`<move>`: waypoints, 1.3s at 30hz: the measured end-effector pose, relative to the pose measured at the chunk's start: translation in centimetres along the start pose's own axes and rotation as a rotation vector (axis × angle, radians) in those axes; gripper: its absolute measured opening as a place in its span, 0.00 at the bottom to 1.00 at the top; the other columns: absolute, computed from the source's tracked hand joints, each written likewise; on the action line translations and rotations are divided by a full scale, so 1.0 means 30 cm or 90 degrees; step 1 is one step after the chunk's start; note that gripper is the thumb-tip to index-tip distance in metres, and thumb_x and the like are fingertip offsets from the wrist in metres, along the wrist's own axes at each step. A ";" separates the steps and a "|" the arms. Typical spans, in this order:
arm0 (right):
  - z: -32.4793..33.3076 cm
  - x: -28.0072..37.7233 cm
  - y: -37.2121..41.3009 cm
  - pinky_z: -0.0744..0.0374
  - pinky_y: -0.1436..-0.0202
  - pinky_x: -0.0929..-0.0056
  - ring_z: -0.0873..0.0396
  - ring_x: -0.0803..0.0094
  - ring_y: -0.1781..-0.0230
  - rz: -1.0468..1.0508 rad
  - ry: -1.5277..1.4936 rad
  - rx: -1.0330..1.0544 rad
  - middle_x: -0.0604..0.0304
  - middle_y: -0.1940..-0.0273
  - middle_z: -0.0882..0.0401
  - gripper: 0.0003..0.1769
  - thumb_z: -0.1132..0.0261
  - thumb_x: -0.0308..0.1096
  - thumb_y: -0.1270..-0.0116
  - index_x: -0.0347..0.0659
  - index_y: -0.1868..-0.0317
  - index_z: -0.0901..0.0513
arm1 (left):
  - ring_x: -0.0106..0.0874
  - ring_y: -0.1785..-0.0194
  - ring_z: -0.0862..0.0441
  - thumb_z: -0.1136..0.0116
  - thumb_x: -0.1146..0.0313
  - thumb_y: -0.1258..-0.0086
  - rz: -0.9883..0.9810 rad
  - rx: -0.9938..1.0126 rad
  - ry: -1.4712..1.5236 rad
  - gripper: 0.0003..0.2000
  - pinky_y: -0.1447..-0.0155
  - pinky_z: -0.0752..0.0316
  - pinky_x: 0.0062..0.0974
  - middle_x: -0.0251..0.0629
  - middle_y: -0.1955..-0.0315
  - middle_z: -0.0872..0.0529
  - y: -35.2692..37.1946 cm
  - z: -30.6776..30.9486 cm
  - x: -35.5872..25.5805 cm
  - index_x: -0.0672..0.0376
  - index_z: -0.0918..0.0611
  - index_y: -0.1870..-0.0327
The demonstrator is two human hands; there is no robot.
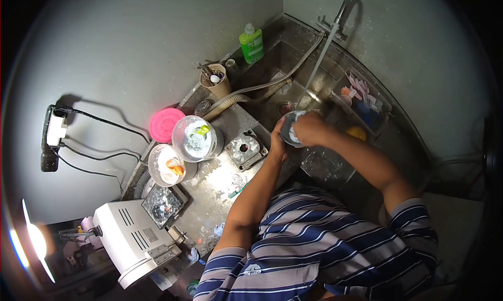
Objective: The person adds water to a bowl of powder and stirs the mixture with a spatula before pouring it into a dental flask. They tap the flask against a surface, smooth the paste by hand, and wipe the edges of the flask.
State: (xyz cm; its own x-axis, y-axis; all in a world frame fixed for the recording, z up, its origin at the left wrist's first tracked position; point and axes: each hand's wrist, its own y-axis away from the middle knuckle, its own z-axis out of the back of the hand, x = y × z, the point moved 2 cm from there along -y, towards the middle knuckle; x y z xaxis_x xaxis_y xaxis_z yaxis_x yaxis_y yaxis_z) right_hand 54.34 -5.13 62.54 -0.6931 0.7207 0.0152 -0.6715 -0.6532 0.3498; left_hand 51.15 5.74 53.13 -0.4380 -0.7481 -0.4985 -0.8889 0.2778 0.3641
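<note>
My left hand (278,145) is closed around the side of a dark grey bowl (286,129), which tilts over the near edge of the sink. Whitish material (296,124) shows inside the bowl. My right hand (311,129) reaches in over the rim from the right with its fingers curled; their tips, and anything between them, are hidden. Behind the bowl, a stream of water (317,65) falls from the tap (343,10) into the sink (272,65).
Left on the counter stand two clear tubs of powder (196,138) (166,165), a pink lid (166,125), a metal block (245,149) and a white machine (131,238). A green bottle (251,43) and a hose (262,86) lie beyond. A bin (385,115) of coloured pieces sits right.
</note>
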 end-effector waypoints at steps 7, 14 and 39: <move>0.037 -0.016 0.007 0.18 0.59 0.58 0.14 0.54 0.65 0.035 0.012 -0.003 0.49 0.68 0.14 0.10 0.30 0.37 0.49 0.40 0.70 0.13 | 0.37 0.50 0.18 0.57 0.46 0.26 0.003 -0.034 -0.015 0.26 0.60 0.21 0.39 0.38 0.50 0.16 -0.028 0.041 0.032 0.56 0.25 0.38; 0.008 0.001 -0.020 0.21 0.59 0.55 0.14 0.57 0.67 0.119 0.101 -0.033 0.54 0.72 0.14 0.06 0.35 0.33 0.46 0.42 0.72 0.13 | 0.37 0.42 0.20 0.50 0.48 0.26 0.021 -0.019 -0.007 0.23 0.36 0.30 0.37 0.39 0.44 0.18 0.035 -0.028 -0.012 0.56 0.23 0.40; -0.009 -0.049 0.038 0.19 0.56 0.59 0.14 0.57 0.58 -0.067 -0.006 0.084 0.50 0.63 0.13 0.20 0.33 0.47 0.44 0.37 0.64 0.12 | 0.41 0.39 0.23 0.56 0.48 0.26 0.032 -0.017 0.036 0.26 0.34 0.30 0.41 0.42 0.41 0.20 0.013 -0.058 0.002 0.59 0.24 0.38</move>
State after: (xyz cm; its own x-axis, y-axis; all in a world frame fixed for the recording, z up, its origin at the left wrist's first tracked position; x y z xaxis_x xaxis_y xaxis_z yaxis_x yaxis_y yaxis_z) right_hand 54.52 -6.99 62.66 -0.6185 0.7856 -0.0193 -0.6992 -0.5389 0.4699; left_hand 51.00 4.76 54.63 -0.4732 -0.7663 -0.4347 -0.8618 0.3002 0.4089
